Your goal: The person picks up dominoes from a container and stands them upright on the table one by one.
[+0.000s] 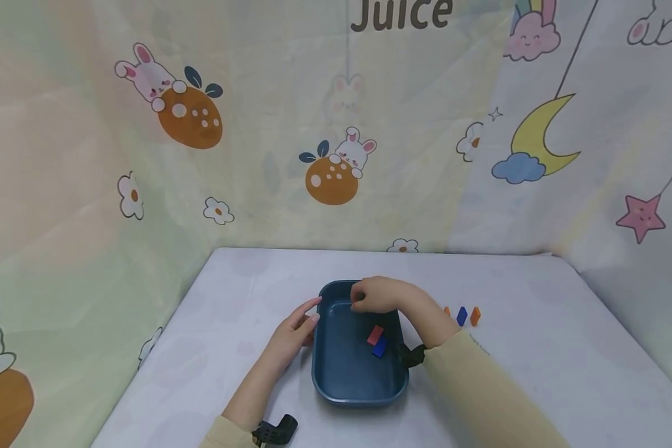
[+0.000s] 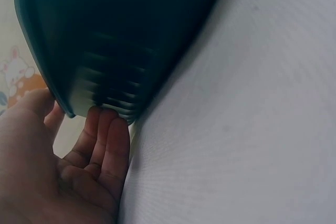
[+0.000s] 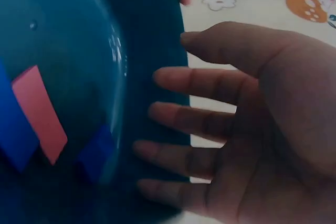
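A dark blue tray point(image 1: 350, 379) stands on the table between both hands. Against its left outer wall, my left hand point(image 1: 290, 333) rests with fingertips touching the wall and rim. My right hand point(image 1: 378, 294) hangs over the far right part of the tray; in the right wrist view its fingers are loosely extended and hold nothing. A red block point(image 1: 376, 335) and a blue block point(image 1: 379, 346) lie side by side in the tray. Near the right fingertips lies another blue block point(image 3: 96, 156), hidden behind the right hand in the head view.
To the right of the tray, behind the right forearm, a blue block point(image 1: 462, 316) stands between an orange block point(image 1: 475, 316) and a partly hidden orange one. The white table point(image 1: 515, 361) runs back to a printed cloth wall point(image 1: 269, 186).
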